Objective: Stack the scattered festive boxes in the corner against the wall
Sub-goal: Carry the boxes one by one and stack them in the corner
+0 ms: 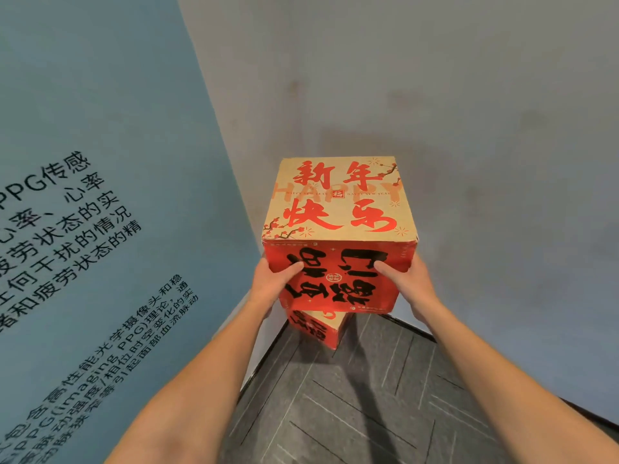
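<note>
A blue wall (83,128) with printed text runs down the left, meeting a grey wall (469,95) at the corner. There the left hand (273,284) and right hand (410,284) clasp the two sides of the top box (338,236), thumbs pressed on its red front, holding it over a lower box (318,329) that stands on the floor (351,413). The lower box is mostly hidden and looks turned relative to the top one, so a blind set-down could land off-centre and the stack could tip away from the walls.
</note>
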